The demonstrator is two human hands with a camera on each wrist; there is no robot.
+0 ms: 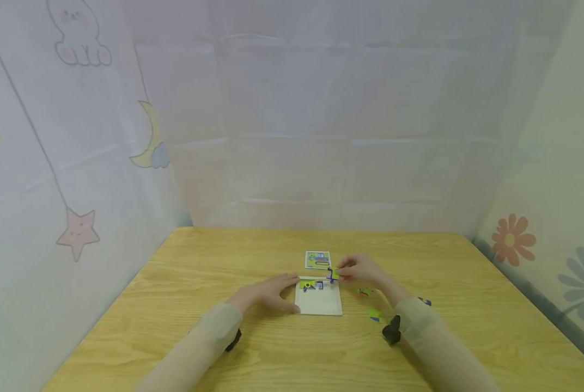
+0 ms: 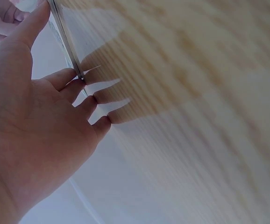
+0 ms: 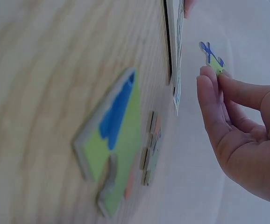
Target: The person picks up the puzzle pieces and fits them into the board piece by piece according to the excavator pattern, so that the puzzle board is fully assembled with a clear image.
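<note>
A: Grip?

B: The piece (image 3: 213,59) is being pinched between thumb and fingers of the right hand (image 1: 363,269), upper right of the right wrist view. The left hand (image 1: 271,293) is being rested, thumb and fingers spread, at the left edge of the tray (image 1: 318,303).

A: Where's the piece in head view?

B: It's being held at the tray's upper right corner, just below and right of frame centre. Contact: can't tell.

A: Step?

B: Top row is being filled, by the look of it. Set pieces (image 1: 308,285) are being shown upper left in the tray; loose pieces (image 1: 375,314) are being left to its right.

A: Next?

B: Lining up against the set pieces, then pressing flat, is probably being called for. The card (image 1: 317,259) above is likely being used as reference.
</note>
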